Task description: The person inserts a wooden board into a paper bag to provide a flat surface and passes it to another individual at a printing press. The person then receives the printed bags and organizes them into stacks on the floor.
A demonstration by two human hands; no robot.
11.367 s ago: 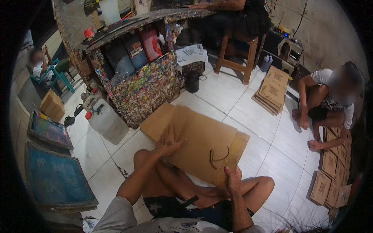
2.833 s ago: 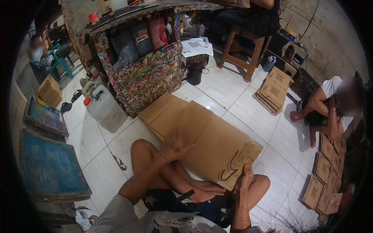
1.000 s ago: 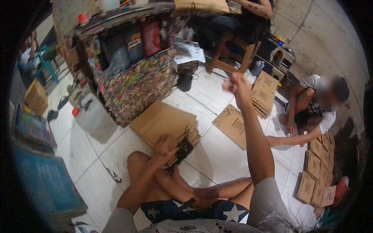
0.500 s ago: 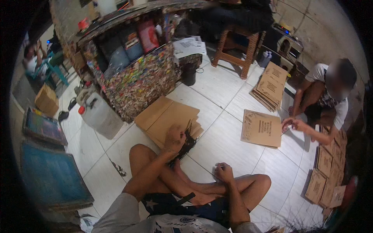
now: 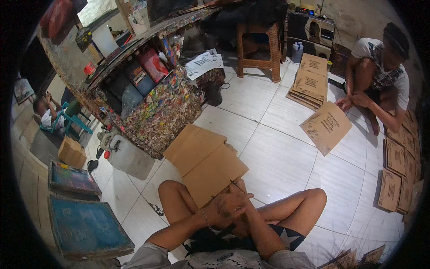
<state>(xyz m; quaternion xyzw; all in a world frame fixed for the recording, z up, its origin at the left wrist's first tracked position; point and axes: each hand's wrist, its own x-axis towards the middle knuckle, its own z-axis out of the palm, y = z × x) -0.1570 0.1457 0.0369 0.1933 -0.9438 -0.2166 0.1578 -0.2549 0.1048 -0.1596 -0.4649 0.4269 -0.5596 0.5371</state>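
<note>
A folded brown cardboard piece (image 5: 215,172) lies over my lap, its near edge at my hands. My right hand (image 5: 241,188) is at its near right corner, fingers closed on the edge. Across it, close by, is my left hand (image 5: 224,211), fingers drawn together; what they hold is hidden. A thin black cord (image 5: 234,183) shows by the fingertips, at the cardboard's edge. More brown cardboard (image 5: 190,145) lies just beyond on the floor.
At the right a co-worker's hands (image 5: 356,101) are by a printed cardboard piece (image 5: 326,127). Printed cardboard stacks (image 5: 310,80) stand behind it and along the right (image 5: 390,188). Blue-framed screens (image 5: 89,226), a plastic jug (image 5: 130,157) and a paint-crusted bench (image 5: 165,112) are at the left.
My left hand has come back towards my lap, and my right hand has risen to meet it. The cardboard now lies nearer me. The co-worker's printed cardboard has turned.
</note>
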